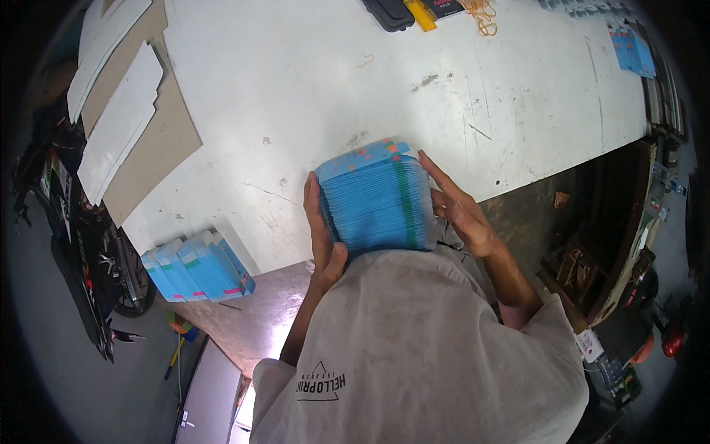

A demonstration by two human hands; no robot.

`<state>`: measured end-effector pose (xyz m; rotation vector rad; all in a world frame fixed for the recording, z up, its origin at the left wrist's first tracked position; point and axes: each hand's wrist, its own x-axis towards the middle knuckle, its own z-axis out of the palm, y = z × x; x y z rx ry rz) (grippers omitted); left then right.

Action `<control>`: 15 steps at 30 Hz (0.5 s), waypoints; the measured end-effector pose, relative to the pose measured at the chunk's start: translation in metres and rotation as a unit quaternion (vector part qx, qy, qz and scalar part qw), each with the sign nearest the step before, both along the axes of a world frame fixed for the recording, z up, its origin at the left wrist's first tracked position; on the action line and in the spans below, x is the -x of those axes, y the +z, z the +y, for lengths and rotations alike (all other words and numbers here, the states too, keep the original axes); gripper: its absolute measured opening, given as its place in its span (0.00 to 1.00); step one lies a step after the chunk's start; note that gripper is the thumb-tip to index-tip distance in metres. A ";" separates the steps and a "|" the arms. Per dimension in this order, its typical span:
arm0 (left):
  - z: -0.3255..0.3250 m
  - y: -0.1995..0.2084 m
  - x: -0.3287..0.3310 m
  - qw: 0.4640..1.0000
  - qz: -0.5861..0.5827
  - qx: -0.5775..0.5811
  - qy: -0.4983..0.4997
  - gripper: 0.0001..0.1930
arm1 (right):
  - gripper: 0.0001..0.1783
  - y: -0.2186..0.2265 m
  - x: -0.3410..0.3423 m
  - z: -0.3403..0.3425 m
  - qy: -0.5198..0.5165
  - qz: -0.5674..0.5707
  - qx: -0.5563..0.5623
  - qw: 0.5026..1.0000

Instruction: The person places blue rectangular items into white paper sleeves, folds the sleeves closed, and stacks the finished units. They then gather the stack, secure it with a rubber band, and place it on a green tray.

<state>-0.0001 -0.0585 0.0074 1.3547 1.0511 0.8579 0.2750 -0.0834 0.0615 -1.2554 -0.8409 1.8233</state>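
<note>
A thick stack of flat blue printed cartons (pixel 377 203) stands against the front of my grey shirt, at the near edge of the white table. Its layered edges face up, with a green stripe running down the right part and orange marks on the far piece. Against the left side of the stack, my left hand (pixel 323 233) lies with fingers stretched along it and the thumb at the near corner. My right hand (pixel 460 214) braces the opposite side, its index finger extended toward the far corner and the other fingers bent. The two hands hold the stack between them.
More blue carton stacks (pixel 198 268) sit at the table's near left corner. Grey and white cardboard sheets (pixel 140 140) lie on the left. A dark case (pixel 390 13), a yellow tool (pixel 421 13) and rubber bands (pixel 482 16) are at the far edge. Blue cartons (pixel 632 53) lie far right.
</note>
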 end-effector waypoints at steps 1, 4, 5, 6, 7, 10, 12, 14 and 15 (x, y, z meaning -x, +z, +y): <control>0.000 -0.002 0.001 1.000 0.009 -0.011 -0.004 0.55 | 0.59 0.000 0.000 0.000 -0.001 0.001 0.000 1.000; 0.003 -0.006 0.002 0.998 0.030 -0.047 -0.016 0.55 | 0.61 0.000 0.001 0.001 -0.004 0.007 0.004 1.000; 0.004 -0.007 0.002 0.997 0.035 -0.061 -0.019 0.55 | 0.62 -0.001 0.000 0.001 -0.005 0.005 0.003 1.000; 0.005 -0.008 0.001 0.996 0.037 -0.077 -0.021 0.55 | 0.63 -0.006 -0.001 0.002 -0.005 -0.007 0.000 1.000; 0.005 -0.008 0.001 0.996 0.038 -0.082 -0.024 0.55 | 0.64 -0.005 -0.001 0.003 -0.007 -0.001 0.003 1.000; 0.006 -0.006 0.003 0.996 0.036 -0.069 -0.034 0.56 | 0.67 0.002 0.002 0.007 -0.018 0.051 0.027 0.998; 0.009 0.004 0.001 0.998 0.028 -0.046 -0.040 0.56 | 0.67 -0.002 0.003 0.006 -0.048 0.090 0.022 0.995; 0.011 0.013 -0.001 0.999 0.018 -0.026 -0.037 0.55 | 0.67 -0.003 0.002 0.006 -0.060 0.105 0.023 0.992; 0.010 0.015 -0.003 0.999 0.014 -0.019 -0.030 0.55 | 0.67 -0.004 0.002 0.006 -0.057 0.102 0.028 0.993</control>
